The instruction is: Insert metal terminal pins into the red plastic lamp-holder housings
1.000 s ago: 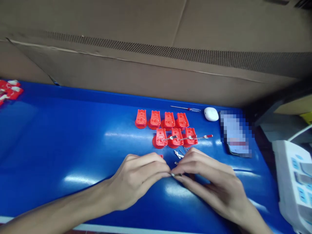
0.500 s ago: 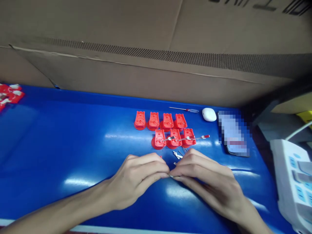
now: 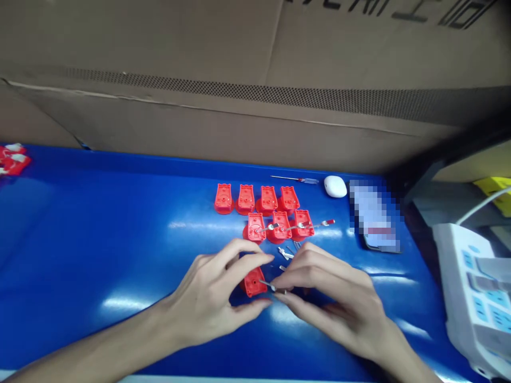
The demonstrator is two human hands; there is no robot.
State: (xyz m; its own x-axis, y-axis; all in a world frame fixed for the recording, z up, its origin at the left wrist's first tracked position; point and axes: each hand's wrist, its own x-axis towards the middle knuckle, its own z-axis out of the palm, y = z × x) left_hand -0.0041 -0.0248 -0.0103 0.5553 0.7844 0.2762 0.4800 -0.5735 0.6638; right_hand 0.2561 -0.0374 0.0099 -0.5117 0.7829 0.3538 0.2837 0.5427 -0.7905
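Observation:
My left hand (image 3: 215, 290) is open, thumb and fingers spread around the near side of a red plastic housing (image 3: 251, 286) on the table, partly hidden by the fingers. Between thumb and fingers of my right hand (image 3: 335, 298) is a thin metal rod with a small white piece (image 3: 272, 288); its tip points left over the housing. Whether it touches the housing I cannot tell. Just beyond my right fingertips lie several small loose white and metal parts (image 3: 284, 253). Farther back, red housings (image 3: 256, 227) stand in two rows, with similar rods lying across the front row.
A screwdriver (image 3: 307, 181), a white rounded case (image 3: 335, 186) and a blurred-out phone (image 3: 373, 213) lie at the back right. A white power strip (image 3: 463, 287) stands at the right edge. Cardboard (image 3: 199, 127) walls the back. Red and white pieces (image 3: 14, 160) sit far left.
My left fingers have parted and come away from my right fingertips. The near red housing and the rod in my right hand now show. The view has shifted slightly right.

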